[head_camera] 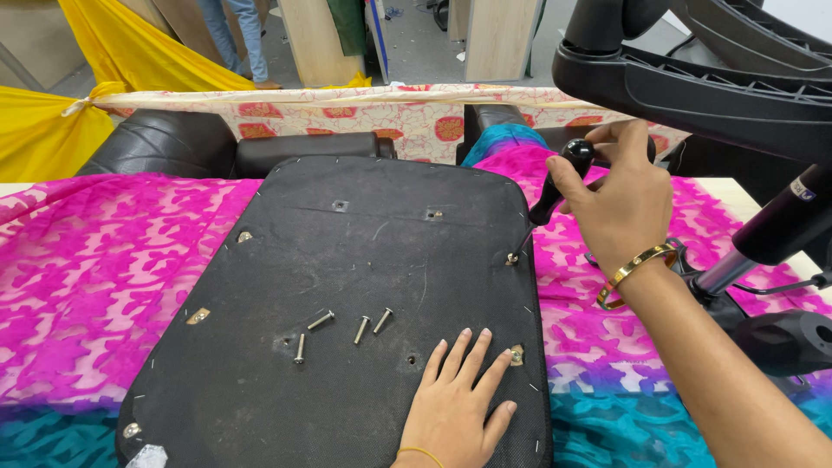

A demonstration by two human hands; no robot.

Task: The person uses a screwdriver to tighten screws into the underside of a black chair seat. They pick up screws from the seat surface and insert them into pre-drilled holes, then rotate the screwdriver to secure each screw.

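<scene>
Overhead, looking down on a black chair seat base, upturned, underside facing up, lying on pink patterned cloth that turns teal toward the near edge.

Right hand: wrapped round the black ball-ended handle of a screwdriver, fingers curled shut on it. Gold bangle on that wrist.

Screwdriver: long axis runs on a diagonal, handle up and to the far right, shaft slanting down and to the near left. Tip sits at a screw hole on the right edge of the seat base. Handle is raised above the cloth; tip is low, at the board.

Left hand: flat on the seat base, palm down, fingers spread and pointing away from the person, pressing near the right near corner. Thin yellow band at the wrist. Fingertips lie just beside a metal bracket hole.

Loose on the board: four silver screws, lying flat near the middle, apart from both hands. Three lie roughly parallel, slanted; the fourth is nearer upright in the frame.

Around: black chair star base and gas cylinder at right, overhanging the cloth. Black padded armrests beyond the far edge of the board. Yellow fabric at far left. A person's legs in jeans stand in the background.
</scene>
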